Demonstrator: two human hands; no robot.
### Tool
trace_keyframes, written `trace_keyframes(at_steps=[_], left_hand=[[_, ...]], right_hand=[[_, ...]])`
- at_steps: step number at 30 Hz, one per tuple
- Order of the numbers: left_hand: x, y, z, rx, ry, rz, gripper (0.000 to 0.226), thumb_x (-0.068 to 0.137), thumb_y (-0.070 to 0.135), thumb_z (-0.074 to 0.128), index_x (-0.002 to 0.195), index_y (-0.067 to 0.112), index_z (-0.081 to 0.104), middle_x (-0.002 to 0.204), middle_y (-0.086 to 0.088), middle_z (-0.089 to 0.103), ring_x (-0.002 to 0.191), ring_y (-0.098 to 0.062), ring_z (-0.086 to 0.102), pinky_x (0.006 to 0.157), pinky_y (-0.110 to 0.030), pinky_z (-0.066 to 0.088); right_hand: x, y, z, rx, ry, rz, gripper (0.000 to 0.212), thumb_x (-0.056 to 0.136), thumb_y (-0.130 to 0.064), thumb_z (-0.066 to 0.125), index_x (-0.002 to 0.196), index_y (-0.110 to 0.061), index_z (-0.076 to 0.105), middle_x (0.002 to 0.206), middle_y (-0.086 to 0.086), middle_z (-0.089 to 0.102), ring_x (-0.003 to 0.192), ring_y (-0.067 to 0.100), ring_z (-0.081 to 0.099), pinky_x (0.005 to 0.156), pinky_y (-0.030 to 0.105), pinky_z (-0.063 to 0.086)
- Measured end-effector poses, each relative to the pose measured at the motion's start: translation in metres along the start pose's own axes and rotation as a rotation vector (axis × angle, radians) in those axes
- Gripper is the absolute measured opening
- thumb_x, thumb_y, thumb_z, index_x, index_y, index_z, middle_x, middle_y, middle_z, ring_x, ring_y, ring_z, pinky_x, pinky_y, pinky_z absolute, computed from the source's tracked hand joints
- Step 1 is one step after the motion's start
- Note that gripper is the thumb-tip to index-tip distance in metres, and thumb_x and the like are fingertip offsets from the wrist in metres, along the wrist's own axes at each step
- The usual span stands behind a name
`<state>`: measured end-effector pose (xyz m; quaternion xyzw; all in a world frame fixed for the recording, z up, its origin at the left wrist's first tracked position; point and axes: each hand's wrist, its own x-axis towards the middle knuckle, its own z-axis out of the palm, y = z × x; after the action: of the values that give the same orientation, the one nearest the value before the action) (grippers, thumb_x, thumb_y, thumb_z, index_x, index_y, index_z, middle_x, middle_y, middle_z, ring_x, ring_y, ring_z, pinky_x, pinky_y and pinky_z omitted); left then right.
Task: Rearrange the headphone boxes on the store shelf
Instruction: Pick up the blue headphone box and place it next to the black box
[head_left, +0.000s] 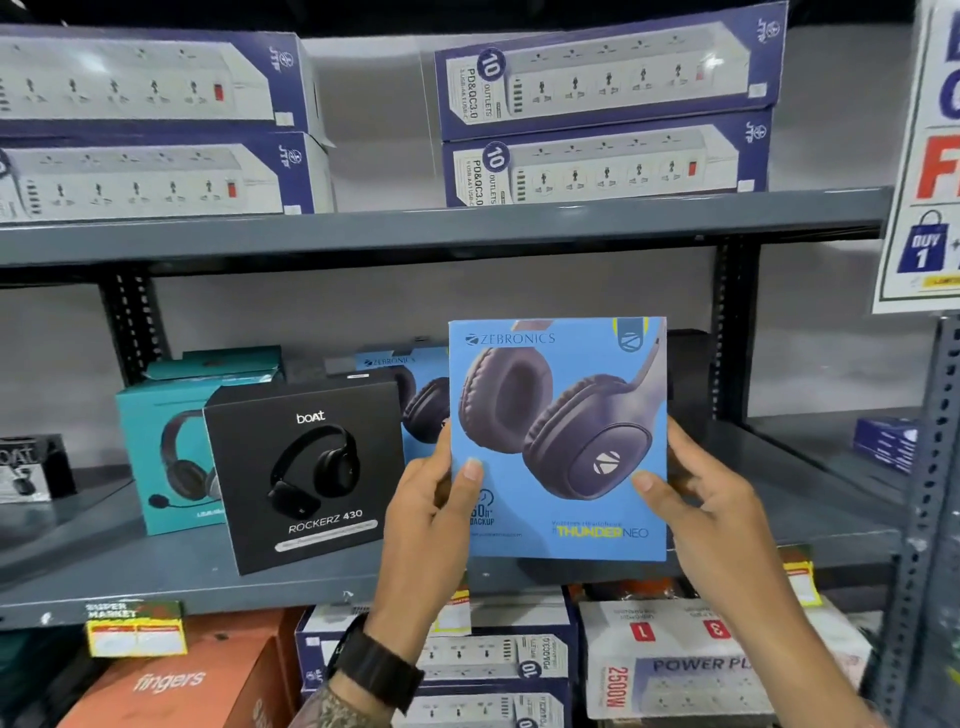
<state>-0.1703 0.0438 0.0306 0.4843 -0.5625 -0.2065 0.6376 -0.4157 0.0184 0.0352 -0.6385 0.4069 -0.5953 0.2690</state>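
Observation:
I hold a light blue Zebronics headphone box (558, 436) upright in front of the middle shelf (156, 582). My left hand (426, 519) grips its left edge and my right hand (711, 519) grips its right edge, thumbs on the front face. On the shelf to the left stands a black boAt Rockerz 430 box (306, 473), with a teal headset box (161, 452) behind it. A second blue Zebronics box (415, 400) stands further back, partly hidden by the held box.
Blue power-strip boxes (602, 104) are stacked on the upper shelf. More power-strip boxes (483, 670) and an orange box (171, 680) fill the shelf below. A black boAt box (28, 467) sits far left. A sale sign (930, 156) and a slotted upright (924, 519) stand at right.

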Motion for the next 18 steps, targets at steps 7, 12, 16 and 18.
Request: trace_keyframes(at_steps=[7,12,16,18], left_hand=[[0.042,-0.038,0.0,0.058,0.013,-0.061,0.052,0.111,0.029,0.053,0.161,0.045,0.046,0.128,0.02,0.074,0.12,-0.012,0.073,0.108,-0.034,0.057],[0.063,-0.056,0.004,0.05,0.052,-0.161,0.061,0.111,0.023,0.053,0.166,0.041,0.034,0.14,0.02,0.067,0.126,-0.006,0.065,0.118,-0.038,0.049],[0.072,-0.061,0.009,0.012,0.054,-0.21,0.054,0.11,0.024,0.052,0.158,0.041,0.033,0.155,0.015,0.054,0.141,-0.011,0.054,0.123,-0.037,0.041],[0.078,-0.068,0.012,0.028,0.067,-0.221,0.067,0.106,0.033,0.052,0.166,0.038,0.023,0.165,0.01,0.043,0.15,-0.016,0.047,0.127,-0.043,0.038]], right_hand=[[0.054,0.039,0.044,-0.033,-0.013,0.026,0.064,0.096,-0.011,0.07,0.147,-0.048,0.058,0.117,-0.017,0.08,0.107,0.028,0.074,0.097,0.049,0.062],[0.093,0.071,0.085,0.003,-0.034,0.027,0.064,0.088,-0.004,0.071,0.142,-0.037,0.065,0.12,-0.02,0.079,0.104,0.009,0.075,0.104,0.049,0.058],[0.106,0.088,0.106,0.003,-0.049,0.028,0.061,0.089,-0.002,0.069,0.139,-0.036,0.068,0.115,-0.02,0.081,0.113,0.007,0.074,0.105,0.048,0.058],[0.11,0.093,0.113,0.014,-0.051,0.039,0.063,0.089,-0.001,0.07,0.14,-0.037,0.067,0.112,-0.027,0.08,0.114,0.007,0.074,0.105,0.047,0.058]])
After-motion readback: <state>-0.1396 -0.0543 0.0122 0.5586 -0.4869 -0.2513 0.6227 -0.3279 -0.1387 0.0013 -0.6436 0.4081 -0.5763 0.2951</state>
